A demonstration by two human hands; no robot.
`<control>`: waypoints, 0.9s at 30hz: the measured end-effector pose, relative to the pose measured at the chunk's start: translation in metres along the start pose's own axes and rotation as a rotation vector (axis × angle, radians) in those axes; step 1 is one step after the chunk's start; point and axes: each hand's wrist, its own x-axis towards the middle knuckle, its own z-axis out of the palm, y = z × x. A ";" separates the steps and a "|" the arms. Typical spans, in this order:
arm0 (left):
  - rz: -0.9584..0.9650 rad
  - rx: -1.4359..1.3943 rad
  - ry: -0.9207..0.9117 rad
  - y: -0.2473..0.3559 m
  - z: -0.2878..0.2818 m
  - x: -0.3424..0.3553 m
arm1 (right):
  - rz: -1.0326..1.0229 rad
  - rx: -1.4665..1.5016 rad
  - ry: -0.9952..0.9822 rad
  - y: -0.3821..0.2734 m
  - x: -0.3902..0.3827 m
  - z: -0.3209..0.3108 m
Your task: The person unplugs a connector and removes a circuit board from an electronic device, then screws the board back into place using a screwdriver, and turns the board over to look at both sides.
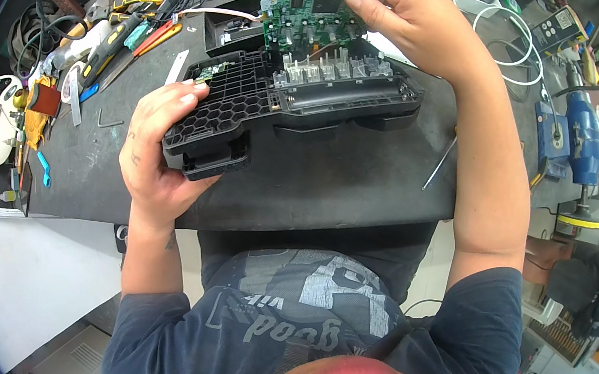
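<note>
Head view: the person's right hand (412,20) has thumb and fingers closed on the upper right corner of a green circuit board (310,18); how far the fingers wrap behind it cannot be told. From that grip the board reaches leftward, its long axis running side to side, standing tilted with its component face toward the person. The right hand is the nearer one; the left lies well apart from the board, toward the body.

The left hand (158,138) is clamped on the near left end of a black plastic housing (299,104), fingers over the top, thumb below. From there the housing's long axis points rightward and slightly away. Its row of clear plastic pieces (337,71) lies between the hands, just on the near side of the board.
</note>
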 end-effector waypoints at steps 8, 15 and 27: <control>0.003 0.019 0.007 0.000 0.001 -0.001 | 0.004 -0.002 -0.001 0.001 -0.001 0.000; 0.017 0.026 -0.001 0.001 0.001 0.000 | 0.004 -0.011 0.005 0.002 -0.001 0.001; 0.024 0.041 -0.013 0.003 0.002 0.000 | -0.040 -0.014 0.005 -0.004 -0.003 0.002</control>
